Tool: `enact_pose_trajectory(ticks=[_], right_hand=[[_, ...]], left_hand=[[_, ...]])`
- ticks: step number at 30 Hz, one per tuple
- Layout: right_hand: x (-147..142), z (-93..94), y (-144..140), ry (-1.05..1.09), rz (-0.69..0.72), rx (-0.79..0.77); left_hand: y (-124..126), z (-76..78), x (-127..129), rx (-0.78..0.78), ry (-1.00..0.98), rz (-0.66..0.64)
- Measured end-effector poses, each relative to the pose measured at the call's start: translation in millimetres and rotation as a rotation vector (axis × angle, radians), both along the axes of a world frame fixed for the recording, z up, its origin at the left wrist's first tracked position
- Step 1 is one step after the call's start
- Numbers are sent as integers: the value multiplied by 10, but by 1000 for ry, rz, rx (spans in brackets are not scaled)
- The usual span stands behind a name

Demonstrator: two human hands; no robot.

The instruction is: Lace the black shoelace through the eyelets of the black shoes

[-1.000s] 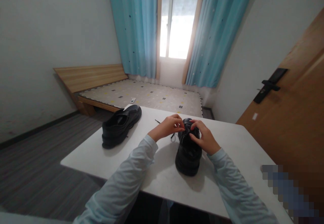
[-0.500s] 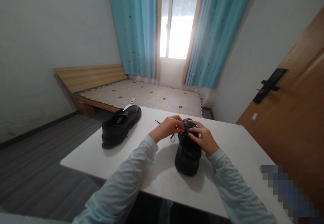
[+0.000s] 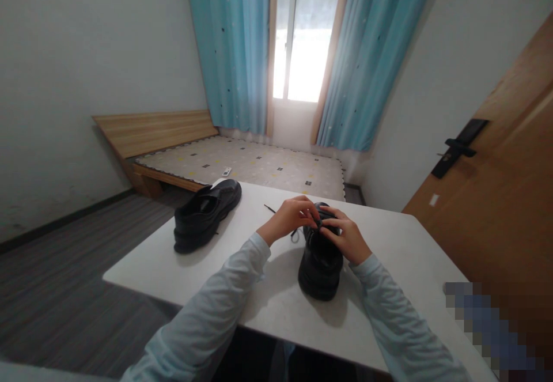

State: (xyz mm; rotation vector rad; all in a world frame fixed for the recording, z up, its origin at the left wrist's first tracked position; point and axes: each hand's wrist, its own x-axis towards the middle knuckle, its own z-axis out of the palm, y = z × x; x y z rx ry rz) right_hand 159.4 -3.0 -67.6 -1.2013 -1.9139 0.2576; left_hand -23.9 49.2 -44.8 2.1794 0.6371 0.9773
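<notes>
A black shoe (image 3: 320, 275) stands on the white table with its heel toward me and both hands at its lacing. My left hand (image 3: 294, 218) is closed, its fingertips pinched together at the eyelets, seemingly on the shoelace. From the other side, my right hand (image 3: 348, 235) grips the upper near the tongue with thumb and fingers. Part of the dark shoelace (image 3: 295, 235) hangs in a loop left of the shoe, and a lace tip pokes out beyond my left hand. The fingertips hide the exact eyelet. Another black shoe (image 3: 203, 215) rests upright at the left.
The white table (image 3: 173, 281) extends to both sides of my arms. Behind it is a bed (image 3: 254, 160) with a small white remote (image 3: 226, 171) on the mattress. A wooden door (image 3: 505, 157) stands at the right, and a blurred patch covers the table's right edge.
My left fingertips have shifted slightly right, closer to my right thumb over the shoe's opening. Both shoes stay in place.
</notes>
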Motion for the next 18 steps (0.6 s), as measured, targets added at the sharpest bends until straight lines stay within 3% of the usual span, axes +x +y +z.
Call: enact_pose_trajectory(ticks=[6,12,18], right_hand=[[-21,7,-9,-6,-35,-2],[-4,92,-45,-52,-18,23],[38,194,-92,-96,27,8]], left_hand=[[-9,-1,20,24,-32,25],[51,-28,-14,45,-4,354],[65,-109,-20,76,158,261]])
